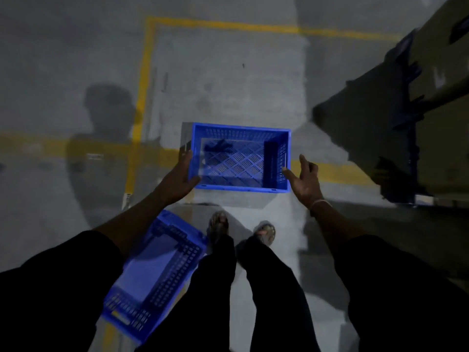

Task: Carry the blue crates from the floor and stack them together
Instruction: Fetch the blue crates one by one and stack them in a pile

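Observation:
A blue perforated crate (241, 158) is in front of me, above the grey floor, open side up. My left hand (181, 174) grips its left rim near the front corner. My right hand (304, 179) is open beside the right wall, with a fingertip touching the rim. A second blue crate (154, 273) lies on the floor at the lower left, next to my left leg and partly hidden behind my left arm.
Yellow floor lines (144, 80) mark a bay ahead and to the left. Stacked brown cartons on a dark blue rack (411, 118) fill the right side. My two sandalled feet (241, 229) stand just behind the held crate.

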A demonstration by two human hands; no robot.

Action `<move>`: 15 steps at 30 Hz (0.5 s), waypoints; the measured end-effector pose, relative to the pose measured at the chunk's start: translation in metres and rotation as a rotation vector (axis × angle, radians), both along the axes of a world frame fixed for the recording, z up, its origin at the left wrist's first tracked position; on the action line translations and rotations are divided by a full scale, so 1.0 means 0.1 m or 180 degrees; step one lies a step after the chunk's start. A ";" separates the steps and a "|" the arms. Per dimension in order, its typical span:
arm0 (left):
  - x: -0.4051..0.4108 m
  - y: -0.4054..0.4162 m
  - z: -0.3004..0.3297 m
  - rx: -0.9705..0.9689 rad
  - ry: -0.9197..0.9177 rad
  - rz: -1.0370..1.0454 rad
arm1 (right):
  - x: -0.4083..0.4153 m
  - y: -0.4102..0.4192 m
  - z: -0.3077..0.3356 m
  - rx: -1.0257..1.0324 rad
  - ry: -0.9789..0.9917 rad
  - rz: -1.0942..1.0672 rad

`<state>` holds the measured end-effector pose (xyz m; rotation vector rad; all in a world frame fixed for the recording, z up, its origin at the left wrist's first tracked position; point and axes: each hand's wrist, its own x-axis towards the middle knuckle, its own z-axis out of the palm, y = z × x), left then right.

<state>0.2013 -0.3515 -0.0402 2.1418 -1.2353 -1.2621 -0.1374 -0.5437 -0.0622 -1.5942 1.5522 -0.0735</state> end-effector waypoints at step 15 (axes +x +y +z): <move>0.68 -1.14 -3.37 0.0798 -0.0931 0.0515 | 0.22 -1.12 -3.18 -0.0302 0.0979 0.0621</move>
